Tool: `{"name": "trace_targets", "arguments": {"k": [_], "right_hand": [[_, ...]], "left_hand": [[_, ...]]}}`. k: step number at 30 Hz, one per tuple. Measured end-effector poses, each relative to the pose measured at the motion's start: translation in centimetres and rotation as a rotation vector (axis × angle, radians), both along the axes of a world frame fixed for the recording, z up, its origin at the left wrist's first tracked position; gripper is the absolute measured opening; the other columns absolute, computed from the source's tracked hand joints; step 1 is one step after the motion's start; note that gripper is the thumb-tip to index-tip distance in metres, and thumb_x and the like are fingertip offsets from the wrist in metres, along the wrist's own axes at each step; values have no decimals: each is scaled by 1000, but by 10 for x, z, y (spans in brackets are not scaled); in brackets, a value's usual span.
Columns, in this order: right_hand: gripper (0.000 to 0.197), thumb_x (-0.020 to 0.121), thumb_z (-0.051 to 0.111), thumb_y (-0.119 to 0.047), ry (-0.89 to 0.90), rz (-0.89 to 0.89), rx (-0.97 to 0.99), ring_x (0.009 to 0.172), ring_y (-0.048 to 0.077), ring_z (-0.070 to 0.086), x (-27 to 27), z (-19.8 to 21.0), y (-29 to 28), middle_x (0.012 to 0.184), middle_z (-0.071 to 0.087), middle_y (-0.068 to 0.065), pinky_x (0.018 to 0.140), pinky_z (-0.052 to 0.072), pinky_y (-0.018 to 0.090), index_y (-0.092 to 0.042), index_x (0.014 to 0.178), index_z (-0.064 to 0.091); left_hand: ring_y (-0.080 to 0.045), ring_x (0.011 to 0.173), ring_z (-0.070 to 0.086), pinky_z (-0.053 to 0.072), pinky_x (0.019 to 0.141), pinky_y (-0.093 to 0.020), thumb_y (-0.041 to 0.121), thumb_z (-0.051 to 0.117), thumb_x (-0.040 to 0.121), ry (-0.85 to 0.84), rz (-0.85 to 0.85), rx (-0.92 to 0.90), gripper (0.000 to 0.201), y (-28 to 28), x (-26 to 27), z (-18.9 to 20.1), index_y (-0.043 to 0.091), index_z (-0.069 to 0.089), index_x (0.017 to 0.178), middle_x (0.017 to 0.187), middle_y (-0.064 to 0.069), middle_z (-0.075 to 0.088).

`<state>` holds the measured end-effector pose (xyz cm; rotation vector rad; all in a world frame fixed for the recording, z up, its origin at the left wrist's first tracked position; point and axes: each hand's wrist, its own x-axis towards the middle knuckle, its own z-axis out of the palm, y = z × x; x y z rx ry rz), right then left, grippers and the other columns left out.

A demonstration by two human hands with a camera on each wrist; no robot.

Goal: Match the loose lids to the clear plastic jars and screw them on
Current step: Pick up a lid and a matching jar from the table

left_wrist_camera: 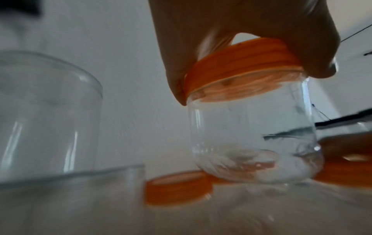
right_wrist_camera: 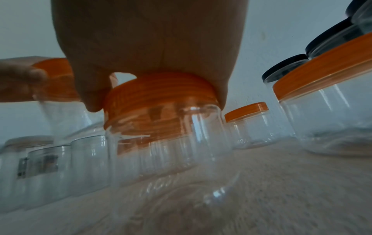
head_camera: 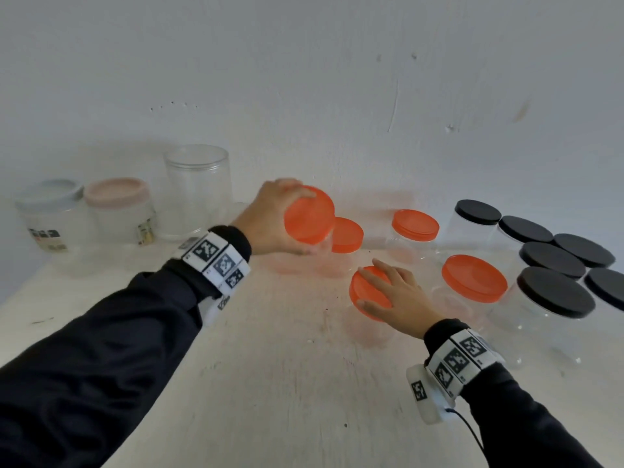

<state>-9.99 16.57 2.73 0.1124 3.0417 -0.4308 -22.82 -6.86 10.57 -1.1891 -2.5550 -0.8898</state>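
My left hand (head_camera: pixel 270 217) grips the orange lid (head_camera: pixel 309 214) of a small clear jar (left_wrist_camera: pixel 253 143), holding it tilted above the table. In the left wrist view the fingers (left_wrist_camera: pixel 177 85) curl round that lid's rim (left_wrist_camera: pixel 241 66). My right hand (head_camera: pixel 391 295) grips the orange lid (head_camera: pixel 368 292) of a second clear jar (right_wrist_camera: pixel 171 151) nearer the middle; its thumb (right_wrist_camera: pixel 92 95) wraps the rim (right_wrist_camera: pixel 157 95). Another orange-lidded jar (head_camera: pixel 347 235) stands just behind the lifted one.
Two more orange-lidded jars (head_camera: pixel 415 224) (head_camera: pixel 474 278) stand to the right, then several black-lidded jars (head_camera: pixel 555 292) at the far right. At back left are a tall open clear jar (head_camera: pixel 197 187), a pink-lidded tub (head_camera: pixel 116 192) and a pale blue-lidded tub (head_camera: pixel 50 194). A wall rises behind.
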Motion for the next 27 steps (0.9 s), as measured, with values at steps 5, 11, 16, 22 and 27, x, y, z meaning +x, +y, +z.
{"name": "trace_targets", "arguments": {"k": [5, 11, 16, 22, 27], "right_hand": [[105, 54, 32, -85, -8, 49, 64, 139, 27, 4, -4, -2, 3, 156, -1, -7, 110, 20, 51, -41, 146, 9], [101, 71, 69, -54, -16, 83, 103, 139, 29, 2, -10, 0, 5, 156, -5, -5, 109, 23, 52, -38, 147, 5], [103, 70, 72, -42, -28, 111, 111, 139, 30, 1, -15, 0, 10, 155, -6, -4, 108, 26, 52, -36, 147, 5], [102, 69, 71, -31, -32, 132, 118, 138, 31, 2, -19, 0, 12, 155, -5, -2, 106, 29, 51, -34, 147, 5], [102, 67, 71, -27, -17, 127, 70, 135, 31, 4, -18, 0, 14, 153, -3, 0, 105, 31, 51, -33, 147, 9]], "left_hand": [[-19, 130, 22, 19, 101, -25, 41, 84, 59, 7, 147, 59, 86, 7, -27, 16, 21, 43, 132, 142, -4, 30], [-21, 133, 18, 23, 108, -36, 42, 83, 59, -48, 215, -2, 87, 21, -47, 0, 23, 43, 133, 145, -5, 27], [-22, 135, 17, 24, 109, -39, 42, 84, 58, -65, 251, -33, 87, 30, -58, -7, 23, 43, 133, 146, -5, 27], [-21, 136, 15, 26, 108, -42, 44, 80, 63, -101, 287, -61, 85, 34, -65, -5, 23, 42, 135, 146, -5, 27], [-24, 135, 19, 25, 110, -42, 40, 76, 71, -64, 288, -87, 71, 31, -74, -9, 19, 47, 132, 144, -7, 34]]}}
